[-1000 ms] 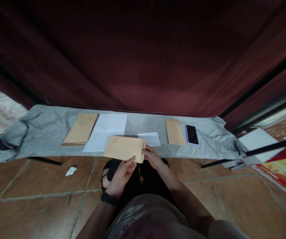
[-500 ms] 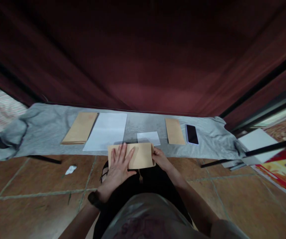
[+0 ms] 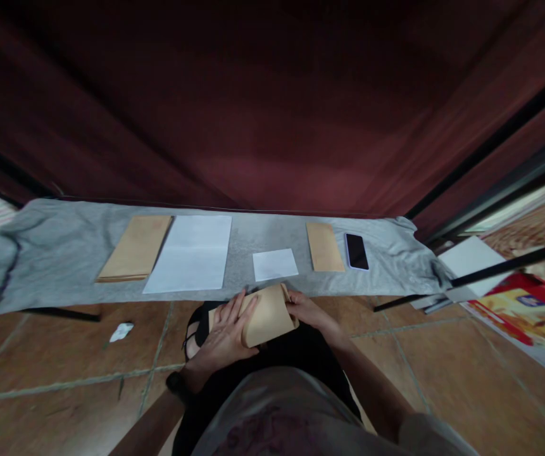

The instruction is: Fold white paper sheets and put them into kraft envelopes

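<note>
A brown paper envelope (image 3: 267,318) is held over my lap, just in front of the table edge, its middle bowed. My left hand (image 3: 222,335) lies across its left end, fingers on top and thumb along the lower edge. My right hand (image 3: 306,310) grips the right end, where the paper stands a little apart at the opening; some of its fingertips are hidden by the envelope. Just beyond, on the grey cloth, lies a small folded white paper (image 3: 275,264).
On the grey cloth (image 3: 248,237) are a brown envelope stack (image 3: 135,247), a large white sheet (image 3: 191,253), a single brown envelope (image 3: 325,247) and a phone (image 3: 357,251). A dark red curtain (image 3: 263,126) hangs behind. A red-yellow box (image 3: 533,316) is at right.
The envelope has come down toward my lap, off the table edge, and now tilts and bows. Both hands moved with it. The small white paper is fully uncovered.
</note>
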Motion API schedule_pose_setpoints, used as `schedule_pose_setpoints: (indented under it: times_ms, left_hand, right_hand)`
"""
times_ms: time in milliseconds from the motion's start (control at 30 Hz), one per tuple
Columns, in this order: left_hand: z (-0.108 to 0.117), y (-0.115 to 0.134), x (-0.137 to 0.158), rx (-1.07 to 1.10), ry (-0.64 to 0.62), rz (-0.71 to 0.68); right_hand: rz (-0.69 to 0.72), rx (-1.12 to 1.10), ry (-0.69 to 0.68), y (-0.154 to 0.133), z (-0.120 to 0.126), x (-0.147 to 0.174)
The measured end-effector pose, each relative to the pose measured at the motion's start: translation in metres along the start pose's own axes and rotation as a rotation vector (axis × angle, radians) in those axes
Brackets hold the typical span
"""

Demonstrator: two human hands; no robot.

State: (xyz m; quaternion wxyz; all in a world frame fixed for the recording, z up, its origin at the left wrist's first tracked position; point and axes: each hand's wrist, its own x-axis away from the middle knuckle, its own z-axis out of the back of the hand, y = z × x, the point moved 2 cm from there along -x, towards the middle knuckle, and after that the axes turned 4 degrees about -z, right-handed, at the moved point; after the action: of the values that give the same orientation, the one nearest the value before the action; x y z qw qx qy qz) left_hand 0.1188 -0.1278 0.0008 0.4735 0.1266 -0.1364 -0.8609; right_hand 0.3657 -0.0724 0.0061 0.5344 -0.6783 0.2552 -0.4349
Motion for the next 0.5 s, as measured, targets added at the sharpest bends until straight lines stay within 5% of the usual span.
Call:
schedule_pose_setpoints:
  times_ms: [300,500]
  left_hand:
    - [-0.012,-0.003,0.0,-0.088,0.054,-0.004]
    - [-0.011,0.005,-0.001,-0.162,0.139,-0.026]
  right_hand:
    - [0.059,0.374,0.298,0.021,0.014,-0.008]
    - [0.278,0.412,0.628,-0.008,0.022,0.019]
